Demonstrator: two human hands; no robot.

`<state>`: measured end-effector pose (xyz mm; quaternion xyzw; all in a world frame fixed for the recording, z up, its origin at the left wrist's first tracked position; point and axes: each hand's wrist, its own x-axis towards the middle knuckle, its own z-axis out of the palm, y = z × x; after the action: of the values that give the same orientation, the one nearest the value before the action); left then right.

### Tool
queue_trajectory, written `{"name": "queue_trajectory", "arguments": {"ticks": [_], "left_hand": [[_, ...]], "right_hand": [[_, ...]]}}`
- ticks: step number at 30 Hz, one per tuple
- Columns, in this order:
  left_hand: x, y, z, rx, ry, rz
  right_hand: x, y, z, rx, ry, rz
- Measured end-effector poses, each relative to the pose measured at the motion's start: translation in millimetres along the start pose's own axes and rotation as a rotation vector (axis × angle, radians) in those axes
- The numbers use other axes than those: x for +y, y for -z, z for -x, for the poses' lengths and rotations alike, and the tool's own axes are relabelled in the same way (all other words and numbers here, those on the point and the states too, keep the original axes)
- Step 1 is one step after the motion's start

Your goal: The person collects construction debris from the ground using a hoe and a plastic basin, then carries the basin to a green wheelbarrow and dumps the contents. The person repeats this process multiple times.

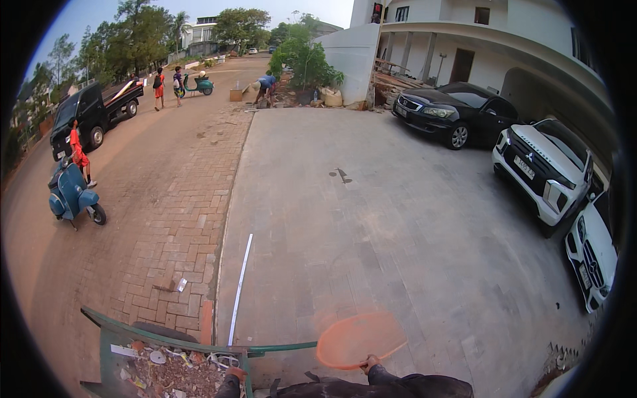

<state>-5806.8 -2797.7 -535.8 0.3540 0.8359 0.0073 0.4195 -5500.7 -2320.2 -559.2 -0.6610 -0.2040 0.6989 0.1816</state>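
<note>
Right hand (371, 363) gripping the rim of an orange basin (358, 339), held out level. Left hand (233, 375) clamped on the green wheelbarrow (106, 345) edge, debris inside.

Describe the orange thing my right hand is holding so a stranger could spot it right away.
Start at the wide grey paved driveway and look to its near edge, just right of the green wheelbarrow full of rubble. There the right hand grips the rim of a round, shallow orange basket. It is the only bright orange, mesh-like disc there.
</note>
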Motion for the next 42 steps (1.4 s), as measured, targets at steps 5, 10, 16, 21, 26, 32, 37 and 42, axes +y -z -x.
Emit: {"name": "queue_trajectory", "arguments": {"ticks": [5,10,16,21,26,32,37,42], "left_hand": [[85,41,-47,0.294,0.295,1.006],[96,-4,-63,0.331,-0.012,0.113],[112,35,-111,-0.102,0.172,0.368],[112,82,-148,-0.201,0.196,0.477],[119,118,-175,-0.283,0.2,0.529],[131,138,-213,-0.419,0.175,0.41],[141,149,-236,-0.509,0.144,0.242],[166,154,-251,-0.53,0.162,0.327]], "right_hand": [[-19,54,-28,0.106,0.253,-0.377],[-43,21,-16,0.141,0.155,-0.338],[-80,13,3,0.193,0.186,-0.264],[-91,-2,24,0.24,0.221,-0.187],[-97,-21,45,0.297,0.245,-0.098],[-107,-26,57,0.398,0.263,0.014],[-116,-6,60,0.474,0.249,0.081],[-113,30,60,0.542,0.2,0.164]]}}
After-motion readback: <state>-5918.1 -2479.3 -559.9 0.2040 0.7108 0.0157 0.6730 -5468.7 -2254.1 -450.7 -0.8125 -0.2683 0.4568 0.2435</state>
